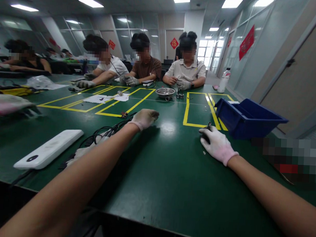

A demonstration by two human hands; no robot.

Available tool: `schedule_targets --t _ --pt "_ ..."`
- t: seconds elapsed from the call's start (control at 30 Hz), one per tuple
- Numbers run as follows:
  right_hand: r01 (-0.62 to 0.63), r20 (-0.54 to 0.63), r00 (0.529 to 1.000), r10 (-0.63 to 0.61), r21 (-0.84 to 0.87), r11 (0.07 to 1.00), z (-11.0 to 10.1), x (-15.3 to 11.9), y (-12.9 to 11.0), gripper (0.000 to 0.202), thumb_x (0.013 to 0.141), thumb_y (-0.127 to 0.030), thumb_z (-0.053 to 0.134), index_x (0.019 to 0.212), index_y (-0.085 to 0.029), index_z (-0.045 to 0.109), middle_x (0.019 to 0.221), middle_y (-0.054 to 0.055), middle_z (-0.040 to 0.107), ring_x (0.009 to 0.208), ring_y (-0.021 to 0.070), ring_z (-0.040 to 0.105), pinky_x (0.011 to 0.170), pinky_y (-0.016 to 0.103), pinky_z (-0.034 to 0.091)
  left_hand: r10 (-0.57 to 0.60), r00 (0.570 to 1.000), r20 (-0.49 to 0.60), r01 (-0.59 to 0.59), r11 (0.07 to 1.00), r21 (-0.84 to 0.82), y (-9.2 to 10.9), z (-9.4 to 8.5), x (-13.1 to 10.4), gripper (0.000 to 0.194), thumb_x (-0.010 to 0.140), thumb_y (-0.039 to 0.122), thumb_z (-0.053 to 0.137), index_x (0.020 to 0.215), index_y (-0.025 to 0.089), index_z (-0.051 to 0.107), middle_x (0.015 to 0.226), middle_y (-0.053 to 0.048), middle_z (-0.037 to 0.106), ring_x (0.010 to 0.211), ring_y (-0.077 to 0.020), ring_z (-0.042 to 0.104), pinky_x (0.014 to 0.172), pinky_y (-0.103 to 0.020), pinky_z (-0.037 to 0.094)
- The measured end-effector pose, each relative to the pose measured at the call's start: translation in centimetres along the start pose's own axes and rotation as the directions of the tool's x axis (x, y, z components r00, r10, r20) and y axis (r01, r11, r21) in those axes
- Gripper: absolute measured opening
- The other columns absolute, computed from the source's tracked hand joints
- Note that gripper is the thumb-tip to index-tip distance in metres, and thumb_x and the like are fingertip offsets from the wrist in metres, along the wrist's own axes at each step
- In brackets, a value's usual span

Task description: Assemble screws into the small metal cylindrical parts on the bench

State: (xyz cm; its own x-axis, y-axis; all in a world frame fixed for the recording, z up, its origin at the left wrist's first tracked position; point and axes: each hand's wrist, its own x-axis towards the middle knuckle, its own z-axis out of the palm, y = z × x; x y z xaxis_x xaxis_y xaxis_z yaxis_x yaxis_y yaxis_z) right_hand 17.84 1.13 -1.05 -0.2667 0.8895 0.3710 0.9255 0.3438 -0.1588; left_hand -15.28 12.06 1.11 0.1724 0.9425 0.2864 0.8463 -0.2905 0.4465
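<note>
My left hand (146, 118), in a white glove with dark fingertips, hovers over the green table (155, 174), its fingers pressed together; whatever may be in them is hidden. To the right, my right hand (216, 142) is low over the table in front of a yellow-taped box. A small dark part (209, 125) sticks up from its pinched fingers. Beyond my hands stands a round metal bowl (165, 92), with a small metal fitting (168, 98) against its near side and small metal cylinders (180, 95) to its right.
A blue bin (252, 119) stands right of my right hand. Black cables (105, 130) and a white device (50, 149) lie at the left. Several people sit across the table; another person's gloved hand (12, 105) reaches in at the left edge. A bottle (224, 80) stands at the far side.
</note>
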Motion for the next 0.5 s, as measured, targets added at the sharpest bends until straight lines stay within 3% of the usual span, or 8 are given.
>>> schedule_targets --t 0.1,0.2,0.27,0.33,0.4,0.5 --pt "-0.014 0.02 1.0 0.014 0.012 1.0 0.0 0.2 -0.2 0.033 0.087 -0.034 0.044 0.118 -0.026 0.056 0.114 0.009 0.052 0.091 0.0215 0.058 0.076 0.033 0.049 0.077 0.977 0.201 -0.095 0.992 0.085 -2.2 -1.7 2.0 0.033 0.076 0.037 0.056 0.105 0.027 0.068 0.106 -0.001 0.068 0.095 -0.019 0.062 0.082 -0.024 0.043" --pt "-0.003 0.053 0.999 0.001 0.033 0.999 0.1 0.6 0.1 0.035 0.087 -0.034 0.045 0.119 -0.026 0.054 0.112 0.01 0.053 0.092 0.0218 0.058 0.077 0.035 0.049 0.074 0.96 0.271 -0.112 0.985 0.128 -4.2 -2.0 4.4 0.03 0.073 0.038 0.058 0.098 0.028 0.07 0.102 0.0 0.069 0.093 -0.0191 0.062 0.081 -0.023 0.043" --pt "0.003 0.079 0.997 -0.007 0.047 0.999 0.3 1.0 0.4 0.036 0.086 -0.036 0.045 0.12 -0.026 0.054 0.111 0.01 0.054 0.092 0.0223 0.058 0.076 0.036 0.05 -0.006 0.971 0.238 -0.005 0.999 0.045 -5.8 -1.4 6.4 0.017 0.069 0.034 0.061 0.08 0.026 0.071 0.084 -0.001 0.07 0.088 -0.0194 0.063 0.078 -0.022 0.044" --pt "0.009 0.11 0.994 -0.016 0.06 0.998 0.5 1.3 0.7 0.036 0.086 -0.037 0.045 0.119 -0.027 0.055 0.109 0.009 0.056 0.092 0.0231 0.058 0.076 0.038 0.05 -0.162 0.972 0.169 0.184 0.975 -0.126 -7.7 -0.4 8.8 0.007 0.065 0.025 0.064 0.059 0.023 0.066 0.059 -0.002 0.062 0.081 -0.0204 0.063 0.074 -0.021 0.044" --pt "0.004 0.129 0.992 -0.013 0.067 0.998 0.8 1.6 1.0 0.035 0.086 -0.038 0.045 0.118 -0.029 0.056 0.108 0.009 0.057 0.092 0.0238 0.058 0.076 0.04 0.051 -0.317 0.942 0.109 0.334 0.907 -0.257 -9.8 0.3 11.3 0.018 0.063 0.017 0.064 0.047 0.021 0.057 0.044 -0.002 0.049 0.074 -0.0214 0.062 0.07 -0.022 0.045" --pt "-0.009 0.142 0.99 -0.003 0.081 0.997 1.2 2.0 1.1 0.035 0.084 -0.039 0.048 0.118 -0.032 0.056 0.109 0.009 0.058 0.095 0.0247 0.058 0.077 0.042 0.052 -0.413 0.908 0.069 0.418 0.89 -0.18 -12.8 0.3 15.0 0.024 0.063 0.013 0.065 0.045 0.019 0.05 0.041 -0.001 0.044 0.071 -0.021 0.059 0.075 -0.025 0.045"
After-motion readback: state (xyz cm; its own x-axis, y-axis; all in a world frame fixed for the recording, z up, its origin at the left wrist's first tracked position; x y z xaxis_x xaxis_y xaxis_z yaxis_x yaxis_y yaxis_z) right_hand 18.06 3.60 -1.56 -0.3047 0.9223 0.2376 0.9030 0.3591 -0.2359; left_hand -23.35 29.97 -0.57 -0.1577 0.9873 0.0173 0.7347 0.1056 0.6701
